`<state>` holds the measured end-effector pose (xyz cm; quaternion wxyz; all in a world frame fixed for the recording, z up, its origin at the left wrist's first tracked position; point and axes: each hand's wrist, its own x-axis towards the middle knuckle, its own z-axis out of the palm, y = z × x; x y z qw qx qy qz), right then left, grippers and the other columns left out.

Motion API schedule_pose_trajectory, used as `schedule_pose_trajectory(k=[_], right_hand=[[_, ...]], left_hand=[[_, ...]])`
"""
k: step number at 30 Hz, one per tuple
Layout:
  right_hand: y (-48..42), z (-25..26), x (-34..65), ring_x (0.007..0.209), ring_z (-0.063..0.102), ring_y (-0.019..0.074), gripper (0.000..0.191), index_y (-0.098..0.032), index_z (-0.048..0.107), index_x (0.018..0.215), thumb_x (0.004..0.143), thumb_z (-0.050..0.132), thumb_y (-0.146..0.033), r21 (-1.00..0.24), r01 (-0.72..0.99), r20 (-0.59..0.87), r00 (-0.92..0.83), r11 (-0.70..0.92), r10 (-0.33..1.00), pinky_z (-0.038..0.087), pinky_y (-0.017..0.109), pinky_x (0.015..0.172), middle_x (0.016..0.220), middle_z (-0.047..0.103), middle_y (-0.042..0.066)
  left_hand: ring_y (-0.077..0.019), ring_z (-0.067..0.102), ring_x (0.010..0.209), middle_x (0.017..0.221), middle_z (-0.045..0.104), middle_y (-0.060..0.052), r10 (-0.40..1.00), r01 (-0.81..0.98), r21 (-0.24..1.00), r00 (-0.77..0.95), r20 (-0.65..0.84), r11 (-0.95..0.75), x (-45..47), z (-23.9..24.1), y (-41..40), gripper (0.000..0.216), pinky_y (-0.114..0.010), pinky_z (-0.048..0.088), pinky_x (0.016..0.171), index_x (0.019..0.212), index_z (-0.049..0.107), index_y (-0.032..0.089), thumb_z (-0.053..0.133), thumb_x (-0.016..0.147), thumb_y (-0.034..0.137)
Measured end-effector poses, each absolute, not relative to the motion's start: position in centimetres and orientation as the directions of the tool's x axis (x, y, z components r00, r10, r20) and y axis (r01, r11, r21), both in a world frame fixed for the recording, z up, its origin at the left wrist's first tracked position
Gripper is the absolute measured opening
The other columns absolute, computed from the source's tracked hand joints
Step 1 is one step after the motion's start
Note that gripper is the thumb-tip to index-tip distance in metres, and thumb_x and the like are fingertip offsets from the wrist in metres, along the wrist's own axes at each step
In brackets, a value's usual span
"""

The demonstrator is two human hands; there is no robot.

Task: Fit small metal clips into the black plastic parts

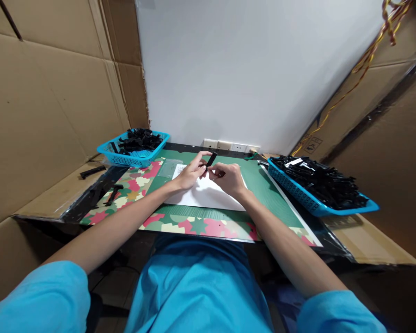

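Beyond the red, cream and green camouflage border of a green mat, above a white paper sheet, holding a slim, straight, dull-black bar in the curled, closed-in fingers of the left hand, tilted and jutting up between both hands. Bunching the fingers of the right hand by the lower end, too hidden to say whether gripping. Farther off, flanked by a blue plastic mesh basket heaped with black strips.

1 slim black part slants upward in the left hand, beside the right hand.
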<state>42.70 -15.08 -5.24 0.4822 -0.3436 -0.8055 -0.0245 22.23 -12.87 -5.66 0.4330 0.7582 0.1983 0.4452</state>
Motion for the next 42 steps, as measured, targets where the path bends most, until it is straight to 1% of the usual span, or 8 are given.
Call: schedule_pose_trajectory(k=[5,9,14,19,25,28,36,42], right_hand=[[-14.93,-5.02,42.82,0.053,0.049,0.0113,0.011,-0.02,0.079,0.081,0.087,0.069,-0.022,-0.305,0.593,0.803,-0.261,0.745,0.537,0.041,0.024,0.059,0.058,0.063,-0.002],[-14.73,-5.09,43.02,0.054,0.051,0.0116,0.011,-0.019,0.078,0.08,0.086,0.07,-0.022,-0.305,0.583,0.804,-0.266,0.753,0.532,0.04,0.024,0.058,0.059,0.064,-0.001],[-14.74,-5.36,42.9,0.054,0.051,0.0111,0.013,-0.019,0.08,0.084,0.088,0.068,-0.021,-0.297,0.587,0.788,-0.295,0.753,0.54,0.041,0.023,0.059,0.06,0.065,-0.001],[-14.67,-5.32,43.0,0.055,0.052,0.0113,0.012,-0.019,0.08,0.084,0.089,0.068,-0.022,-0.304,0.594,0.764,-0.316,0.745,0.563,0.041,0.023,0.06,0.061,0.065,-0.001],[-14.76,-5.19,43.03,0.055,0.053,0.0122,0.015,-0.02,0.078,0.082,0.09,0.067,-0.024,-0.281,0.628,0.755,-0.322,0.725,0.572,0.042,0.024,0.06,0.061,0.065,0.0],[-14.85,-5.17,42.96,0.054,0.052,0.0119,0.014,-0.019,0.077,0.082,0.09,0.066,-0.023,-0.275,0.632,0.753,-0.327,0.725,0.571,0.042,0.024,0.06,0.061,0.065,0.0],[-14.99,-5.04,42.86,0.055,0.05,0.0114,0.014,-0.018,0.076,0.079,0.088,0.066,-0.024,-0.346,0.563,0.752,-0.313,0.751,0.581,0.04,0.024,0.059,0.06,0.063,0.0],[-14.95,-4.95,42.87,0.054,0.045,0.0111,0.019,-0.017,0.075,0.075,0.09,0.068,-0.027,-0.366,0.552,0.724,-0.337,0.749,0.602,0.038,0.024,0.057,0.058,0.06,-0.001]], left_hand=[[-0.0159,0.055,0.076,0.093,0.055,-0.002,0.679,-0.126,0.824,0.505,0.532,-0.552,22.38,-5.49,-12.98,0.051,-0.03,0.043,0.069,0.153,0.045,0.028,0.054,0.103,0.027],[-0.0163,0.054,0.076,0.091,0.055,-0.002,0.679,-0.137,0.818,0.492,0.545,-0.558,22.38,-5.52,-12.87,0.051,-0.03,0.042,0.068,0.153,0.045,0.026,0.054,0.103,0.029],[-0.0157,0.054,0.076,0.092,0.054,-0.001,0.684,-0.115,0.82,0.494,0.536,-0.56,22.31,-5.59,-12.81,0.052,-0.03,0.043,0.069,0.154,0.044,0.027,0.054,0.103,0.028],[-0.0158,0.054,0.077,0.096,0.056,-0.002,0.685,-0.1,0.819,0.495,0.534,-0.566,22.22,-5.63,-12.78,0.053,-0.03,0.044,0.07,0.155,0.044,0.028,0.053,0.103,0.027],[-0.0165,0.055,0.08,0.102,0.06,-0.005,0.685,-0.057,0.806,0.494,0.535,-0.589,22.15,-5.6,-12.92,0.055,-0.032,0.046,0.074,0.156,0.042,0.028,0.052,0.102,0.026],[-0.0165,0.055,0.08,0.101,0.059,-0.004,0.686,-0.052,0.805,0.494,0.535,-0.59,22.15,-5.58,-13.01,0.055,-0.032,0.045,0.074,0.156,0.043,0.029,0.052,0.102,0.026],[-0.0166,0.055,0.078,0.097,0.057,-0.003,0.685,-0.076,0.817,0.504,0.527,-0.572,22.24,-5.28,-13.18,0.054,-0.031,0.045,0.071,0.155,0.044,0.027,0.053,0.101,0.028],[-0.0156,0.055,0.075,0.091,0.055,-0.001,0.684,-0.119,0.834,0.517,0.515,-0.539,22.33,-5.78,-12.88,0.055,-0.03,0.044,0.069,0.155,0.042,0.028,0.054,0.101,0.028]])
